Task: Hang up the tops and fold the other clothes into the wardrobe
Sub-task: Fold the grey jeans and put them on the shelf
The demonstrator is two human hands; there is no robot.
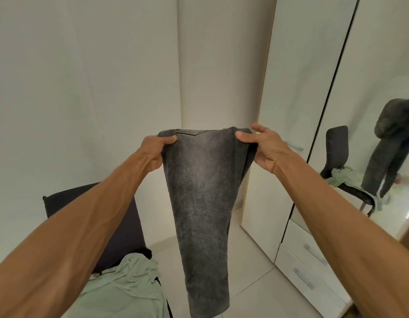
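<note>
free: floor (256, 278) right of jeans (199, 191) | obstacles: chair (130, 230) left (clothes (130, 285) piled on it), wardrobe (290, 99) right

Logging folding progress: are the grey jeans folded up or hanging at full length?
Hanging at full length: the grey jeans dangle from the waistband, gripped by the left hand and right hand, legs together.

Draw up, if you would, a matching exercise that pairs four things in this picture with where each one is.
Things:
1 grey jeans
2 pale green top
3 dark chair
4 white drawers

Places:
A lower right, below the mirror
B held up by the left hand and right hand
C lying on the chair
D standing at lower left with clothing on it

Pairs: 1-B, 2-C, 3-D, 4-A
</note>
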